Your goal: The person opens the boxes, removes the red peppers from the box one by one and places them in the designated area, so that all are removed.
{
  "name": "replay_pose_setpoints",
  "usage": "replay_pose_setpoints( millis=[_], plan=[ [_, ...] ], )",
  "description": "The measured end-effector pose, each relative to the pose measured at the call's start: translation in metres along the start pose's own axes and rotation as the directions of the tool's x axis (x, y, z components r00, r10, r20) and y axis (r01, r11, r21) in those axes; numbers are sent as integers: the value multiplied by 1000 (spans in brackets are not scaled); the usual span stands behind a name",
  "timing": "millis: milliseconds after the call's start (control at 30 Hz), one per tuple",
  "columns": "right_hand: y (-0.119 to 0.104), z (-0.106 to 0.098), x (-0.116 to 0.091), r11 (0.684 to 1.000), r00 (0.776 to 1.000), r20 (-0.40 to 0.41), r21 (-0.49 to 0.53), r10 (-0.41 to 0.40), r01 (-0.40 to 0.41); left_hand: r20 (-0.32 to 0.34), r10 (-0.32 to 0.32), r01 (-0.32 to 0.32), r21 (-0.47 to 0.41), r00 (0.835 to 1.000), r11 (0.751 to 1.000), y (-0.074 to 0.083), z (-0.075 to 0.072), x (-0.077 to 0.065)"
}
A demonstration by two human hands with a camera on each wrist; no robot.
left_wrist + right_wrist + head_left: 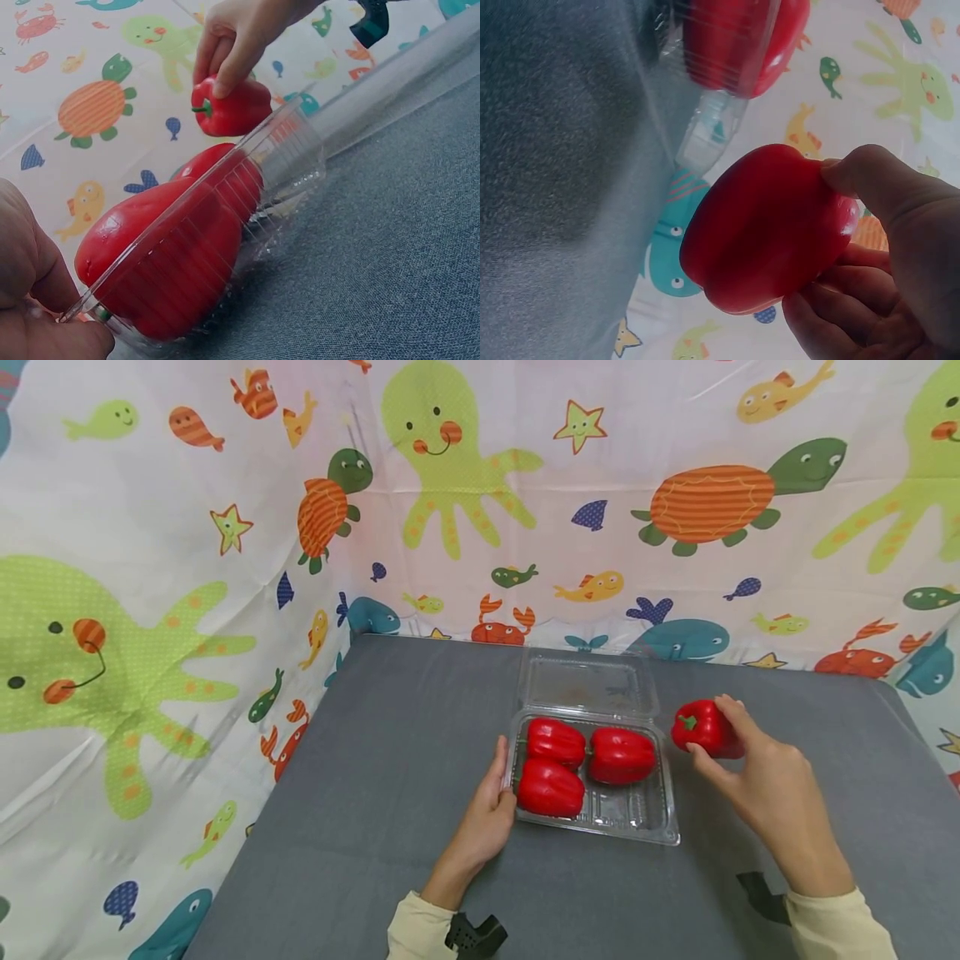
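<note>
A clear plastic clamshell box [637, 827] lies on the table with its lid [588, 683] folded back, away from me. Three red bell peppers [551, 787] sit inside, two stacked along the left side and one at the upper right. My left hand [483, 818] pinches the box's left rim between thumb and fingers, as the left wrist view also shows. To the right of the box, my right hand [780, 793] holds another red bell pepper [769, 232] above the table, its green stem [688, 722] facing left. The held pepper is apart from the box.
A grey cloth [337, 827] covers the table. Behind and to the left hangs a white curtain [480, 527] printed with sea animals. Dark straps [476, 937] sit at both wrists. The box's lower right part shows bare ribbed plastic.
</note>
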State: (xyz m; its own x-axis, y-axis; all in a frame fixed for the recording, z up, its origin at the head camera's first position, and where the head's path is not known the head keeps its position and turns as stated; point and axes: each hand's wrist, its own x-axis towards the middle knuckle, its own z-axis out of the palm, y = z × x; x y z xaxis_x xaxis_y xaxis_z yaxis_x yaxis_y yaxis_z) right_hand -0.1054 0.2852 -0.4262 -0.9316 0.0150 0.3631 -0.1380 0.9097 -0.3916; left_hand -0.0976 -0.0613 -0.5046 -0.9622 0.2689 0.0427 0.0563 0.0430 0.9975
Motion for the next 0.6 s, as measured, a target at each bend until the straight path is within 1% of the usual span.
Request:
replay_pose_setpoints(
  millis=[300, 600],
  plan=[
    [13, 7, 5, 1000, 1000, 21, -9, 3, -3, 3, -7, 7, -4, 1000, 1000, 0, 0, 0],
    [25, 16, 10, 1000, 997, 73, -11, 13, -12, 9, -6, 6, -15, 1000, 1000, -1, 0, -1]
  ],
)
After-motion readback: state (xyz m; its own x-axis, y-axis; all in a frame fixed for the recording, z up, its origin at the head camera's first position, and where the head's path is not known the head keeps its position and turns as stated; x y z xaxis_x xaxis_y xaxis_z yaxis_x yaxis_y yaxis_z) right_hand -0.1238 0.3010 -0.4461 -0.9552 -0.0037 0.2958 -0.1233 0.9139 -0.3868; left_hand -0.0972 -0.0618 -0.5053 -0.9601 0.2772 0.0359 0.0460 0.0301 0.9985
